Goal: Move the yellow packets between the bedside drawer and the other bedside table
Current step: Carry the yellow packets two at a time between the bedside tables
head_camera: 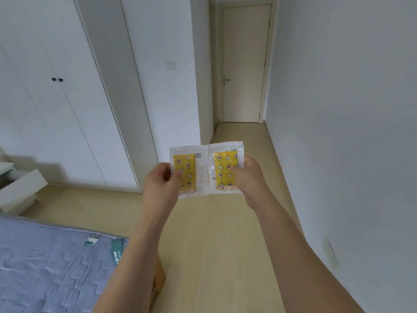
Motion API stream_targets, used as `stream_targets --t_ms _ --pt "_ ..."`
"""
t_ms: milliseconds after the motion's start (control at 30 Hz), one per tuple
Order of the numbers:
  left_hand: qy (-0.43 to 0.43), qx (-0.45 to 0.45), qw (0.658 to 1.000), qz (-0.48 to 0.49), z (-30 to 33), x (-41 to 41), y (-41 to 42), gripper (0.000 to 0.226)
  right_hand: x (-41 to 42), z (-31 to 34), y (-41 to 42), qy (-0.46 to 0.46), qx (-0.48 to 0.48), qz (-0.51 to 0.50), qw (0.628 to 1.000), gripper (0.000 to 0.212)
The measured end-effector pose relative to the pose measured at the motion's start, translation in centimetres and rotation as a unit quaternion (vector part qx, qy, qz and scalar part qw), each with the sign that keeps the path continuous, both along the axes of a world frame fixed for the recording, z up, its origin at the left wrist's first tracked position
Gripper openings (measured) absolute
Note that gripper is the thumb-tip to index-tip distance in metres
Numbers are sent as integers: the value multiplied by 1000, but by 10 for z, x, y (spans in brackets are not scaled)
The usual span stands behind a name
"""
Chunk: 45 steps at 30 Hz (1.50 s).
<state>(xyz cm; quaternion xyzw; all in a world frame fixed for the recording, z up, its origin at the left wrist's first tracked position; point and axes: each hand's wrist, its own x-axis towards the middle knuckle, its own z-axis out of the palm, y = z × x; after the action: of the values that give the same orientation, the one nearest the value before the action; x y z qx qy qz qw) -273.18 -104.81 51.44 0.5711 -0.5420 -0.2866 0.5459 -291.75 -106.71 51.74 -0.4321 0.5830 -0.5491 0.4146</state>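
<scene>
We are pinching one packet in each hand: the left hand (pixel 161 184) is holding the left packet (pixel 189 171) by its lower left edge, thumb on the front face and fingers curled behind; the right hand (pixel 247 177) is gripping the right packet (pixel 225 167) along its right edge, fingers wrapping over the front. Both grips are closed on the clear margins and partly on the yellow print.

Position: we are holding both packets up at arm's length, side by side, inner edges touching or nearly so, over the floor (pixel 214 233). They are well apart from the open drawer (pixel 21 190) of the bedside table at far left. The bed (pixel 45 263) is lying at lower left. The other bedside table is not in view.

Orientation: each packet is standing upright with its long axis running roughly vertical and its printed face turned toward us. The left one is tilting slightly, its top leaning left.

Handling, as we are judging it: the packets are looking like thin, flat, sealed plastic sachets, so we are expecting them to be very light, flexible and somewhat slick. The film is showing glare and small wrinkles, which is suggesting it will bend rather than break. An edge pinch seems sufficient; taking hold across the sealed border should be avoiding creasing of the contents. Main risk we are noting: a packet sliding out of a light pinch while we are walking.
</scene>
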Motion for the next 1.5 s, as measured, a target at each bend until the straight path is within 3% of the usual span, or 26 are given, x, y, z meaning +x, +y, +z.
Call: stream_targets --t_ms 267,600,867,1067,1333,1500 --pt "-1 -22 996 81 30 -3 -187 11 -8 18 -217 12 -15 70 997 26" --pt "66 1 983 170 12 70 -397 8 77 8 -455 34 -17 172 984 24" --pt "90 -9 972 219 22 174 -577 10 195 20 -652 42 -20 234 971 25" --pt "101 7 955 279 14 266 -669 10 299 21 -766 24 -3 293 956 28" --pt "115 4 921 373 -17 416 -789 16 472 -12 -911 9 11 388 921 26" --pt "99 2 898 428 -5 521 -862 11 596 -8 -1008 2 19 433 901 25"
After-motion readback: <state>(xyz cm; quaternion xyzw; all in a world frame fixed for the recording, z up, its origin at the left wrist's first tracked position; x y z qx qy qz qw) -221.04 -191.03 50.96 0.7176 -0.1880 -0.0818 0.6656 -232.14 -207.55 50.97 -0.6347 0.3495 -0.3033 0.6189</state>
